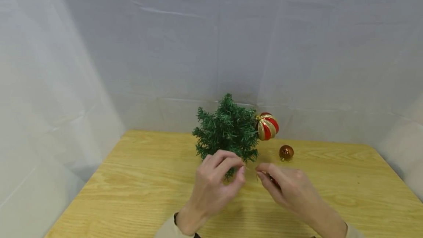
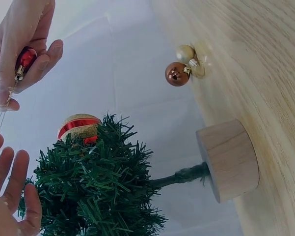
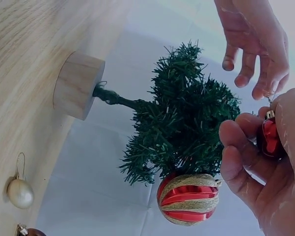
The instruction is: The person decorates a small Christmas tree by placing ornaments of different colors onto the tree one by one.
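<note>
My right hand (image 1: 290, 186) holds a small shiny red bauble (image 3: 271, 137) in its curled fingers, gold cap outward. A thin gold string (image 2: 11, 96) runs from the cap. With thumb and index finger, my left hand (image 1: 218, 179) pinches the string's loop, its other fingers loosely bent. Both hands are in front of a small green artificial Christmas tree (image 1: 228, 127), which stands upright on a round wooden base (image 2: 230, 160). A large red-and-gold striped bauble (image 1: 268, 126) hangs on the tree's right side.
A shiny brown bauble (image 1: 286, 152) lies on the wooden table (image 1: 138, 179), right of the tree. Beside it is a pale gold bauble (image 3: 20, 192) with a string loop. Pale sheeting (image 1: 185, 47) hangs behind the table and along its sides.
</note>
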`<control>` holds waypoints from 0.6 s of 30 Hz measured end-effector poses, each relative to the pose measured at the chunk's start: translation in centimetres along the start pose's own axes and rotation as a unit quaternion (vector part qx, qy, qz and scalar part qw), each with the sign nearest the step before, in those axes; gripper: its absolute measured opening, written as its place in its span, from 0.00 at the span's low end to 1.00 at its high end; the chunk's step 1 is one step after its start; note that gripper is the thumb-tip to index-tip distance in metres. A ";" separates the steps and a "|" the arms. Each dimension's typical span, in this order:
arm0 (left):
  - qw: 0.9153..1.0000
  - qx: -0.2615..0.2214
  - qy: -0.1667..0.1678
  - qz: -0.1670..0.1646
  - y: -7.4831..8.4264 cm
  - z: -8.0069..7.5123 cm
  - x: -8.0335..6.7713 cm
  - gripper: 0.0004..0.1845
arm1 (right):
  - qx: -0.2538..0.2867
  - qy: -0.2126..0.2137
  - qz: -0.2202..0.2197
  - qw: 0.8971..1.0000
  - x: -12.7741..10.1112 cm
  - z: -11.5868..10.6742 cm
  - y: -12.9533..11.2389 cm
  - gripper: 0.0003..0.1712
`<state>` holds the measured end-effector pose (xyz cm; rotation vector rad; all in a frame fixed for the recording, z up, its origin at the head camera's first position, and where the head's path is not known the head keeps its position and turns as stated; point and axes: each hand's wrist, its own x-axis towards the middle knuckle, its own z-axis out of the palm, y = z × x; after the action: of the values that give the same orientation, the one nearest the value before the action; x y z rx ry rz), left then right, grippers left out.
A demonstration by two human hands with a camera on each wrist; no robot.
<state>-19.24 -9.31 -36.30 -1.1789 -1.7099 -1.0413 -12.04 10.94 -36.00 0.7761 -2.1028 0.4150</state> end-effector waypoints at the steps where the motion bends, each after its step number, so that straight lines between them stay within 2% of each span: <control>1: 1.000 -0.002 0.000 -0.001 0.0 0.0 0.0 0.03 | -0.002 -0.005 0.003 1.000 0.0 0.0 0.0 0.19; 8: 1.000 -0.008 -0.008 -0.015 0.3 -0.1 -0.1 0.03 | -0.014 -0.008 -0.009 1.000 -0.1 0.0 0.0 0.18; 13: 1.000 -0.006 -0.015 -0.018 0.2 -0.2 -0.1 0.03 | -0.026 -0.008 0.001 1.000 0.0 -0.1 -0.2 0.18; 18: 0.999 -0.006 -0.023 -0.026 0.1 -0.5 -0.1 0.03 | -0.019 0.015 -0.012 1.000 0.5 0.0 -0.3 0.16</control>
<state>-19.04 -9.79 -36.19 -1.1808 -1.7810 -1.0651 -12.12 10.53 -35.58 0.7670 -2.0656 0.3717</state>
